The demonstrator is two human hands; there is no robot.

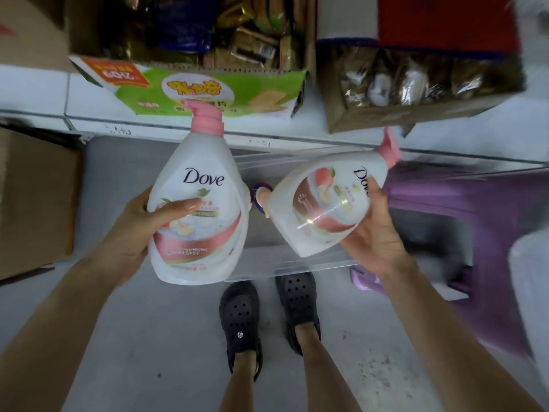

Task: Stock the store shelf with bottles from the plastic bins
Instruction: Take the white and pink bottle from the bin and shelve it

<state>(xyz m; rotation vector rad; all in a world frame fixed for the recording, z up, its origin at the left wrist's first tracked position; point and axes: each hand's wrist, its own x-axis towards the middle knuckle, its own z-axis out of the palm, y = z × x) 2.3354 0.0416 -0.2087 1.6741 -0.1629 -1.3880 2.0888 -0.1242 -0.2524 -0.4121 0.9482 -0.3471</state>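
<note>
Overhead, a person stocking a shop aisle holds one body-wash bottle in each hand above a storage bin. The left hand (135, 233) is wrapped round the lower body of the left bottle (205, 162), thumb laid flat across the front label and the fingers hidden behind it. This grip from the side holds the white bottle with its label facing up and its pink pump pointing towards the far shelf, probably so that it can go straight into place. The right hand (375, 242) cups the base of the right bottle (320, 203) from beneath, thumb pressed up along the side by the lettering. This bottle lies tilted, with its pump angled to the far right, which suggests it has been lifted but not yet turned for shelving. The two bottles are close together but do not touch. Directly below them sits the clear plastic bin (297, 265) on the grey floor, and another bottle with a purple cap (259, 194) shows in the gap between the held pair. The person's black clogs (240, 319) stand just near of the bin's rim. Beyond it runs the white store shelf (35, 93), which carries a green carton (208, 93) of snacks and, to the right, a cardboard box (416, 114) of wrapped packets. A second person in purple trousers (445, 203) crouches at the right. Both bottles have yet to reach the shelf, and no free slot for them can be made out from this angle.
</note>
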